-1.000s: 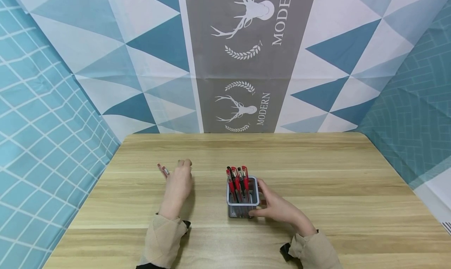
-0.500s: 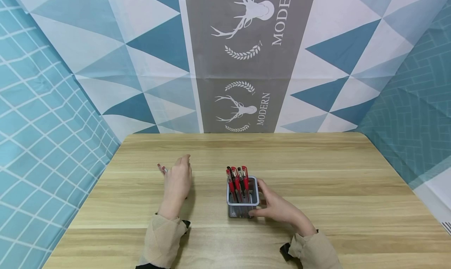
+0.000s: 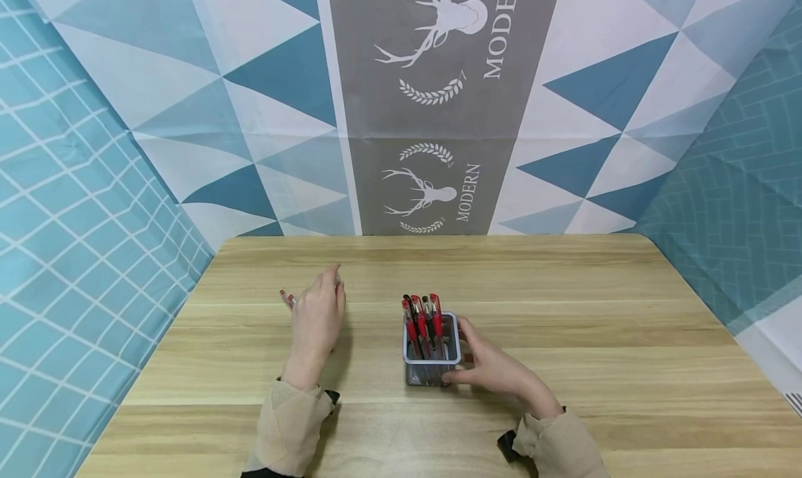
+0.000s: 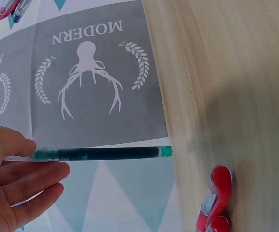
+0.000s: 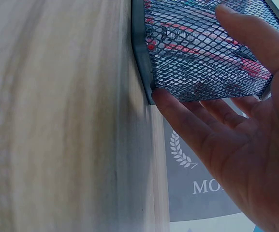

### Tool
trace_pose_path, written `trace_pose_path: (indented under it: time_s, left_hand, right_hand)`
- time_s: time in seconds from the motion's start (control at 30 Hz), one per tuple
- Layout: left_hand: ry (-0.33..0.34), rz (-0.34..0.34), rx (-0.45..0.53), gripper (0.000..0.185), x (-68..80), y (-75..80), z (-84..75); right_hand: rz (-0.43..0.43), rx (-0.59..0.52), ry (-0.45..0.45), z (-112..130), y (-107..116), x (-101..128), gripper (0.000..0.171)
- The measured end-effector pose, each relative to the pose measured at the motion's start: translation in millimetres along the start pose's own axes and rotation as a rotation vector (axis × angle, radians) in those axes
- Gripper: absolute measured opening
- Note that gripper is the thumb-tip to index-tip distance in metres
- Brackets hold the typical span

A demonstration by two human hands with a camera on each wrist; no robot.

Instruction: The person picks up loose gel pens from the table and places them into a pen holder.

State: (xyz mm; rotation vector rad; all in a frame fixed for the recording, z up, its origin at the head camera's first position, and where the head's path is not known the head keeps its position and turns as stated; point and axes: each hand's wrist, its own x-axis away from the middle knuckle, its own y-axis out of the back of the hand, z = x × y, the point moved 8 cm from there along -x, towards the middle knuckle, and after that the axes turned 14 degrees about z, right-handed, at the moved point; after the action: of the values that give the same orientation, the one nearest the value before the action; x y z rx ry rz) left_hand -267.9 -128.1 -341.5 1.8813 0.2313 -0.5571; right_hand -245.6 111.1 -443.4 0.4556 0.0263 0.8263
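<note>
Wooden table (image 3: 564,339) across the lower half of the head view, light grain running side to side; behind it, filling the upper half, patterned backdrop cloth (image 3: 438,102) with blue and white triangles, a grey centre band, deer heads and the word MODERN; at lower centre, grey mesh pen holder (image 3: 431,356) upright on the table, square-rimmed, with several red pens (image 3: 422,321) standing in it, caps up; right hand (image 3: 495,370) just right of the holder at lower centre, thumb on the near wall and fingers curled round the far side, gripping it, mesh against the fingertips (image 5: 166,99) in the right wrist view; left hand (image 3: 316,318) at centre left, well apart from the holder, raised edge-on with fingers loosely extended; thumb and fingers pinching a slim green-tipped pen refill (image 4: 100,153), held level in the left wrist view, its free end pointing toward the table edge; smallest, a red pen cap (image 4: 216,198) lying on the wood at lower right of that view, seen in the head view just left of the left hand.
</note>
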Motion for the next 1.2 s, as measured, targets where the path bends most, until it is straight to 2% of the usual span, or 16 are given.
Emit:
trace_pose_path:
  time_s: [0.13, 0.33, 0.77, 1.2]
  left_hand:
    - [-0.017, -0.020, 0.009, 0.033, -0.4, 1.9, -2.1]
    - [-0.080, -0.072, 0.050, 0.041, -0.7, 8.8, -11.0]
    - [-0.212, -0.198, 0.064, 0.035, 4.1, 26.6, -30.1]
    - [-0.258, -0.215, 0.133, 0.043, 7.2, 29.6, -44.1]
  right_hand:
    - [0.004, -0.009, 0.002, 0.5, -0.3, -0.2, 0.090]
    - [0.004, -0.009, 0.010, 0.9, -0.2, -1.3, 0.089]
    - [0.002, -0.002, 0.012, 0.2, -0.4, -1.7, 0.090]
    - [0.002, 0.006, 0.020, 0.4, -0.2, -0.5, 0.089]
